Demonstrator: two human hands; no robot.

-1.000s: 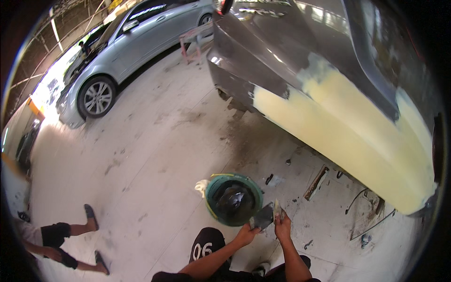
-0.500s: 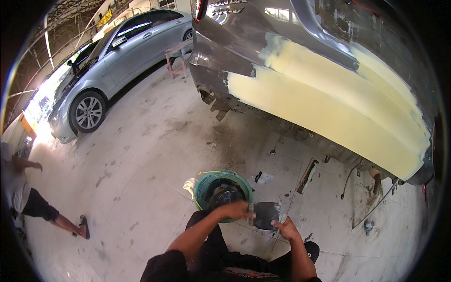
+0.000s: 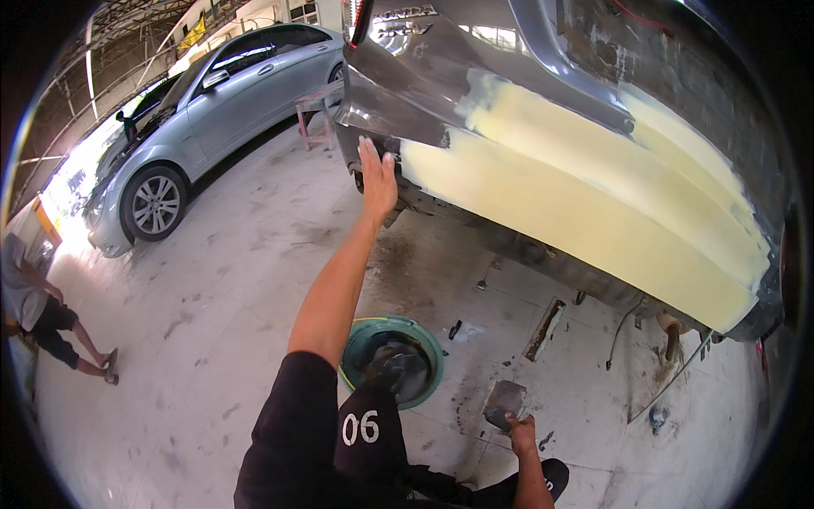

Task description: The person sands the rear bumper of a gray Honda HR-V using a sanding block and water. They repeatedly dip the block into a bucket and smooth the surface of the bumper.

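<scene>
My left hand is stretched out flat, fingers extended, at the left corner of the dark grey car bumper; whether the palm presses on it I cannot tell. Pale yellow filler covers much of that bumper to the right of the hand. Low on the right, my right hand grips a dark grey, square piece of sandpaper by its near edge, thumb on top. Between my arms and the car stands a green bucket of dark water, its near side partly hidden by my knee.
A silver car with its bonnet raised is parked at the far left, beside a small pinkish stool. Another person is at the left edge. A long strip and a rod lie or hang near the bumper's underside.
My left hand has left the sandpaper and reached up to the bumper corner. The right hand still holds the sandpaper, now slightly lower. The other person's legs have shifted.
</scene>
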